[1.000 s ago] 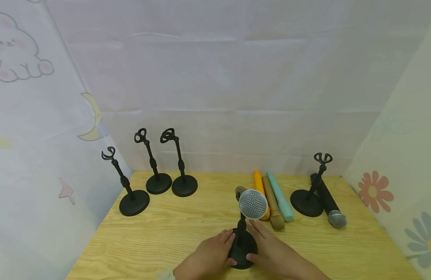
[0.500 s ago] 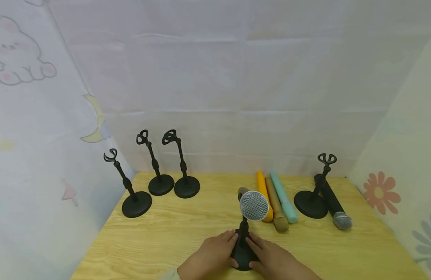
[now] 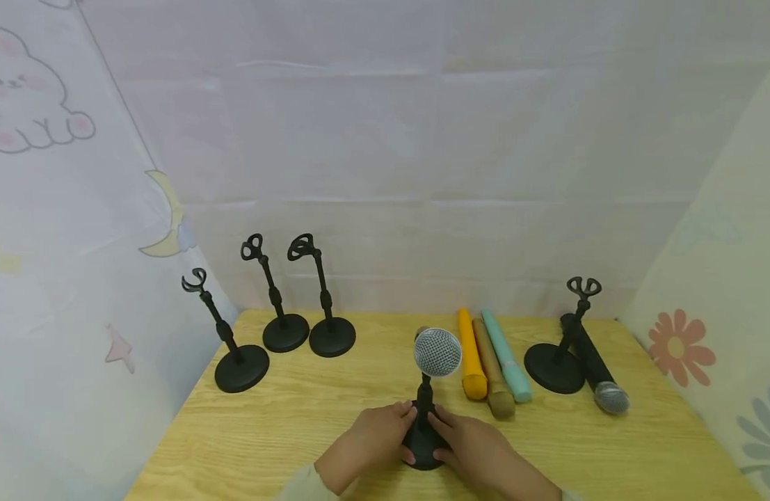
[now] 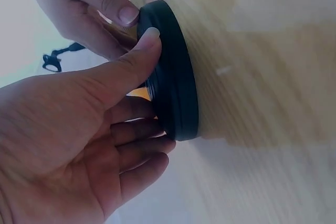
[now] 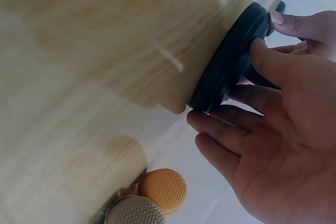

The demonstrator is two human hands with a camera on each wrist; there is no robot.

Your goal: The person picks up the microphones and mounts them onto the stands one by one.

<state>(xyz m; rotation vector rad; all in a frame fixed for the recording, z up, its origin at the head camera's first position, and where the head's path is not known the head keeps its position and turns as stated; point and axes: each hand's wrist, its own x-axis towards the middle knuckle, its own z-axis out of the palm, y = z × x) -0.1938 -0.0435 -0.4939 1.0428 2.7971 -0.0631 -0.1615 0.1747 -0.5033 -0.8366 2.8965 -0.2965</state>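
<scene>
A microphone with a silver mesh head (image 3: 437, 352) sits in the clip of a black desktop microphone stand (image 3: 423, 451), upright near the table's front. My left hand (image 3: 375, 437) holds the left side of its round base, thumb toward the near side and fingers along the rim. On the other side, my right hand (image 3: 478, 445) grips the same base, thumb and fingers at its edge. Both wrist views show the thumbs on top of the base (image 4: 173, 77) and the fingertips at its rim, close over the wood. The mesh head hides most of the microphone's body.
Orange (image 3: 474, 355), brown (image 3: 492, 369) and teal (image 3: 506, 358) microphones lie right of the stand. Farther right, an unloaded stand (image 3: 555, 369) stands beside a black microphone (image 3: 594, 362). Three more unloaded stands (image 3: 242, 369) occupy the back left. A fabric backdrop (image 3: 385, 139) borders the table.
The stand with its microphone has shifted slightly left and away from me, both hands moving with it. My right fingers have drawn in around the base from their earlier, straighter reach beside the pole.
</scene>
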